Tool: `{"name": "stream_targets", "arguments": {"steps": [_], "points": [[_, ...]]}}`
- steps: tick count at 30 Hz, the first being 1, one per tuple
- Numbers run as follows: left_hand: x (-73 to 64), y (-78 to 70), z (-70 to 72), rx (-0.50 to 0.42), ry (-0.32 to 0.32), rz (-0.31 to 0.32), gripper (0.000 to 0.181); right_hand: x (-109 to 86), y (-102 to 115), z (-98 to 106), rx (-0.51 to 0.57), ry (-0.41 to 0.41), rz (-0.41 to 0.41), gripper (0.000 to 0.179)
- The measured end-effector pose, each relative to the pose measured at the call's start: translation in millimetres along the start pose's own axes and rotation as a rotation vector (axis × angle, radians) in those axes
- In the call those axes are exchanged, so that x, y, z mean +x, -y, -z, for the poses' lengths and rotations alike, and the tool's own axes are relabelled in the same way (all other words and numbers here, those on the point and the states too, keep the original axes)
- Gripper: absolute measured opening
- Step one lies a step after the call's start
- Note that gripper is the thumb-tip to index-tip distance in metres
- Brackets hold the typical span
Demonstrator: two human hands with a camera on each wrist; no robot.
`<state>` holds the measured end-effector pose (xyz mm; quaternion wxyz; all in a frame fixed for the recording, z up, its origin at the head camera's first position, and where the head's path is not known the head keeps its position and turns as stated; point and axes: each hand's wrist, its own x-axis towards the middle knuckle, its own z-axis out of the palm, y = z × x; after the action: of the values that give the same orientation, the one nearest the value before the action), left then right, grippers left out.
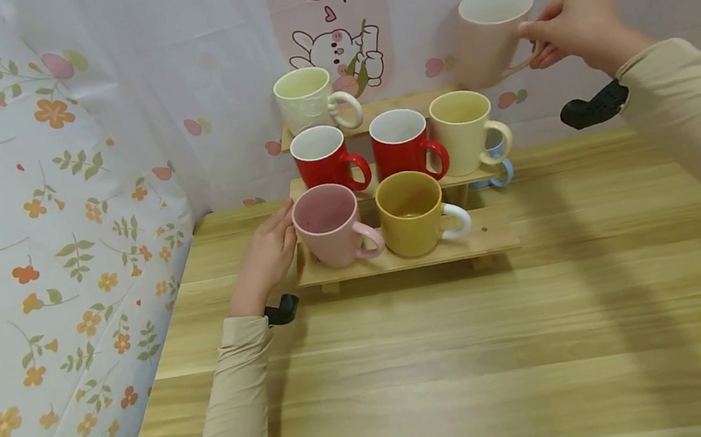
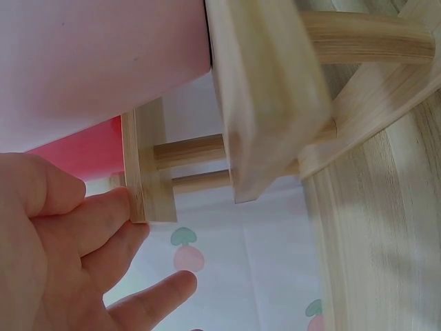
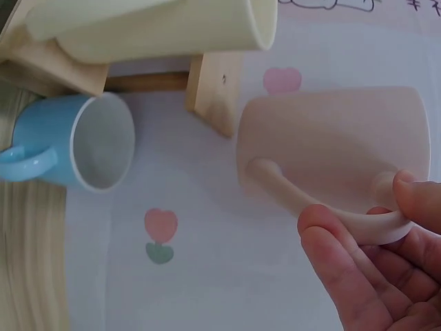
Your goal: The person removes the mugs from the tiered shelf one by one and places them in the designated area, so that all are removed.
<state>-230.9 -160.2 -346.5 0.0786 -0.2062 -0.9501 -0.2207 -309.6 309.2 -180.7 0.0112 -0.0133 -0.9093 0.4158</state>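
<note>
1. A patterned cloth [image 1: 203, 52] hangs behind a wooden table [image 1: 415, 375], where a three-tier rack [image 1: 495, 231] stands loaded with mugs.
2. The right hand [image 1: 577, 30] pinches the handle of the pale mug [image 1: 491, 50], which hangs unsupported near the right end of the rack's top tier. With only the handle held, the mug could swing or slip if the pinch loosens.
3. The cream mug [image 1: 460, 134] stands at the right end of the rack's middle tier, below the pale mug; a low or sideways pass could knock it off.
4. The blue mug [image 1: 503, 173] sits on the table by the rack's right end, partly hidden from above. Anything dropped there could chip it.
5. The left hand [image 1: 268, 249], fingers loosely extended and gripping no mug, touches the left end of the rack's middle tier. A hard push could shift the rack and rattle every mug.
6. The pink mug [image 1: 328, 233], at the left of the rack's bottom tier, is just beside that hand; a careless withdrawal could nudge it.
</note>
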Motion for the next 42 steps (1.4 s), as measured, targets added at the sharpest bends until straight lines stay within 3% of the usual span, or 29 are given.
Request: {"name": "stream_targets", "arguments": {"steps": [4, 12, 20, 27, 37, 39, 42], "points": [[-0.4, 0.4, -0.8, 0.005, 0.011, 0.007, 0.043, -4.3, -8, 4, -0.041, -0.003, -0.009, 0.042], [0.6, -0.2, -0.1, 0.012, 0.012, 0.013, 0.043, -8.9, -24, 11, 0.012, 0.004, -0.032, 0.029], [1.8, -1.4, 1.6, 0.021, 0.014, 0.021, 0.043, -12.1, -42, 12, 0.055, 0.009, -0.045, 0.032], [1.8, -2.6, 1.2, 0.024, 0.030, 0.038, 0.044, -21.5, -61, 13, -0.009, 0.001, -0.059, 0.031], [1.9, -2.6, 2.1, 0.022, 0.018, 0.031, 0.043, -30.6, -97, 5, -0.225, -0.018, -0.052, 0.063], [1.6, -2.6, 1.9, 0.023, 0.017, 0.031, 0.044, -31.1, -103, 2, -0.238, -0.025, -0.046, 0.062], [0.6, -3.0, 1.8, 0.025, 0.015, 0.031, 0.044, -31.4, -112, -5, -0.172, -0.022, -0.049, 0.059]]}}
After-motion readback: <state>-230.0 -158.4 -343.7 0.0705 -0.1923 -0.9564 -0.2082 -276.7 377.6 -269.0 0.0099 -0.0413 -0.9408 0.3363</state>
